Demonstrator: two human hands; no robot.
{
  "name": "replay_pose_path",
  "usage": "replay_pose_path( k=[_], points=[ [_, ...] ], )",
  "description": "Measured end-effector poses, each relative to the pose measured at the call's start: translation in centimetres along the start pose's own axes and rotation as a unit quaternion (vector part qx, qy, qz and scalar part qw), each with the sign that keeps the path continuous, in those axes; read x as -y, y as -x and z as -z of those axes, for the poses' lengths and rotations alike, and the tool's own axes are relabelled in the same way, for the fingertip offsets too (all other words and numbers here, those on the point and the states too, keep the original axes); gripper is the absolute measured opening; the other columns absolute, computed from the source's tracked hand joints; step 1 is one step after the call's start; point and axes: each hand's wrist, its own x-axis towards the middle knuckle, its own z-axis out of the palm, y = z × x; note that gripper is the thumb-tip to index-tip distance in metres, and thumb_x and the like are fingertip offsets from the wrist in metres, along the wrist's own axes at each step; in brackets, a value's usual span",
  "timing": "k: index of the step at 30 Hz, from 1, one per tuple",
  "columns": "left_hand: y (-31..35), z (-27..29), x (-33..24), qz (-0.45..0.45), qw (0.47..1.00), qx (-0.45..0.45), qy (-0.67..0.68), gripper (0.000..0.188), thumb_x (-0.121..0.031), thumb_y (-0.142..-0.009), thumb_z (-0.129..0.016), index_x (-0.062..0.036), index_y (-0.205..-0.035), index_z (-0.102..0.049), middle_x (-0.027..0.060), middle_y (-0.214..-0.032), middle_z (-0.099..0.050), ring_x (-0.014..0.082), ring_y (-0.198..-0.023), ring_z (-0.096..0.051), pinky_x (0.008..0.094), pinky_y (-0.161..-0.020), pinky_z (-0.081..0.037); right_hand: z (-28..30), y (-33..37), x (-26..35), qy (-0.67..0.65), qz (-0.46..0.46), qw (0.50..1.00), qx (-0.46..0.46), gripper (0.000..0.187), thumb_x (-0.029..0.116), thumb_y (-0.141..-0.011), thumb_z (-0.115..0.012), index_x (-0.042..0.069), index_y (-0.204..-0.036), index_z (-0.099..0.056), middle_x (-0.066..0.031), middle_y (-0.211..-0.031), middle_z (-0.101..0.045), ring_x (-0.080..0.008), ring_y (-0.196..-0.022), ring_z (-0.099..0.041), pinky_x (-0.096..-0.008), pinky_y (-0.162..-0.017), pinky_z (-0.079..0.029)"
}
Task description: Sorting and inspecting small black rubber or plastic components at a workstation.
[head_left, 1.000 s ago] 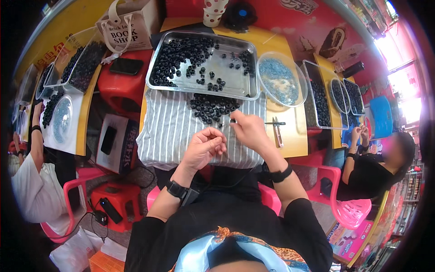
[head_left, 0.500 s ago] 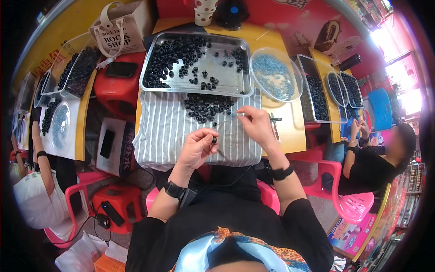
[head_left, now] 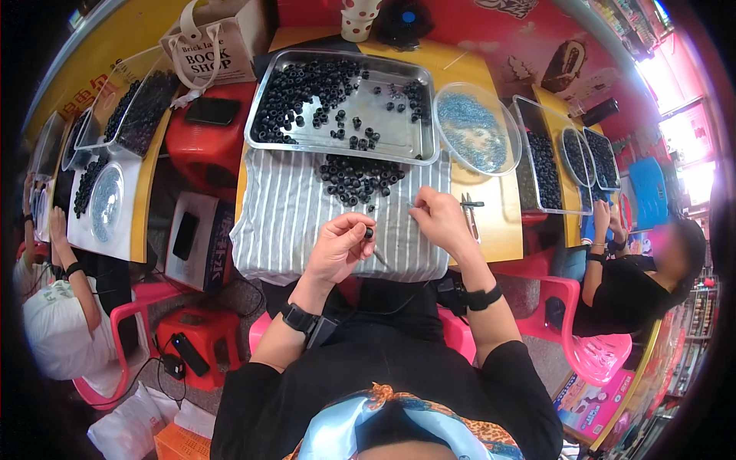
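Observation:
A black bead (head_left: 369, 233) is pinched between the thumb and finger of my left hand (head_left: 334, 250), low over the grey-and-white striped cloth (head_left: 274, 211). By that hand's lower fingers a thin grey pointed thing (head_left: 380, 258) shows; I cannot tell whether it is held. My right hand (head_left: 445, 222) hovers at the cloth's right side, its fingers curled together. Whatever those fingertips hold, if anything, is too small to make out. Just beyond both hands, loose black beads (head_left: 359, 179) lie heaped on the cloth.
Behind the heap stands a metal tray (head_left: 395, 139) of black beads. Right of it sits a clear bowl (head_left: 516, 146) with tiny light-blue pieces; a slim metal tool (head_left: 470, 218) lies nearby. A red stool (head_left: 192, 157) holds a phone. People work at both side tables.
My right hand has drawn back slightly from the bead heap, and the pale glint at its fingertips no longer shows. My left hand keeps its pinch on the bead. The whole view has shifted a little.

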Motion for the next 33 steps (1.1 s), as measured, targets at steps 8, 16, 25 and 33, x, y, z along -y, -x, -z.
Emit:
replay_pose_path(
  k=[8, 16, 25, 33],
  points=[
    [0.0, 0.5, 0.2, 0.014, 1.0, -0.013, -0.019, 0.018, -0.014, -0.091, -0.063, 0.0, -0.103, -0.062, 0.0076, -0.085, -0.065, 0.0135, -0.069, -0.061, 0.0244, -0.062, -0.05, -1.7, 3.6, 4.0, -0.414, 0.004, 0.91, -0.018, 0.008, -0.005, -0.079, -0.066, -0.003, -0.082, -0.059, -0.0078, -0.071, -0.061, -0.0113, -0.061, -0.061, -0.0237, -0.055, -0.047],
    [0.1, 0.1, 0.2, 0.007, 0.999, -0.029, -0.022, 0.016, -0.01, -0.091, -0.063, 0.0006, -0.102, -0.062, 0.0065, -0.085, -0.066, 0.0122, -0.069, -0.064, 0.0226, -0.061, -0.053, -3.6, 3.9, 5.5, -0.21, 0.22, 0.948, -0.097, 0.011, -0.007, -0.077, -0.067, -0.001, -0.08, -0.059, -0.0087, -0.071, -0.06, -0.0169, -0.06, -0.062, -0.0264, -0.052, -0.047],
    [0.4, 0.9, -0.2, 0.025, 0.999, 0.022, -0.016, 0.017, -0.01, -0.09, -0.063, 0.0005, -0.103, -0.062, 0.0093, -0.09, -0.066, 0.0145, -0.07, -0.065, 0.0231, -0.061, -0.053, -2.5, 3.2, 5.5, -0.327, 0.07, 0.942, 0.007, 0.012, 0.0, -0.077, -0.07, 0.0, -0.084, -0.061, -0.0096, -0.072, -0.061, -0.0112, -0.064, -0.06, -0.0252, -0.054, -0.044],
    [0.1, 1.0, 0.2, -0.023, 0.999, 0.007, 0.039, 0.02, -0.013, -0.092, -0.062, -0.0015, -0.108, -0.063, 0.0114, -0.097, -0.065, 0.017, -0.073, -0.061, 0.0256, -0.064, -0.052, -4.1, -0.6, 4.1, -0.037, 0.098, 0.993, -0.047, 0.015, 0.008, -0.077, -0.067, 0.006, -0.091, -0.066, -0.0133, -0.081, -0.064, -0.0324, -0.073, -0.063, -0.0411, -0.064, -0.049]
  ],
)
